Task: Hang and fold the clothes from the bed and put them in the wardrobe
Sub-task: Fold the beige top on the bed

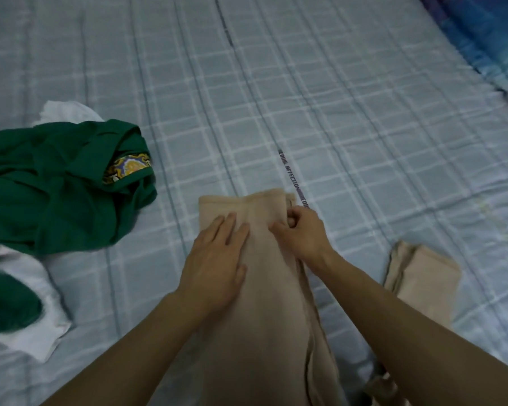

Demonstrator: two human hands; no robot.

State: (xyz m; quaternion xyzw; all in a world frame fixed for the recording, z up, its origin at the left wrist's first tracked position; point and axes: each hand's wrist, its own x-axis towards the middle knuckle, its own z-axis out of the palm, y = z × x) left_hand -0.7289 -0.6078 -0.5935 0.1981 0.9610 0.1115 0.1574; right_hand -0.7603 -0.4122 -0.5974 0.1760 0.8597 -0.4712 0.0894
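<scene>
A long beige garment [264,303] lies lengthwise on the bed in front of me, folded into a narrow strip. My left hand [217,259] presses flat on its upper left part with straight fingers. At the strip's right edge near the top, my right hand [301,232] has its fingers curled and pinches the fabric. A second beige piece [423,279] lies folded on the bed to the right. A crumpled green garment [56,186] with a yellow patterned lining lies at the left.
The bed is covered by a pale blue checked sheet [305,98]. White cloth [35,326] lies under and beside the green garment at the left. A blue patterned pillow or blanket [487,36] sits at the far right corner.
</scene>
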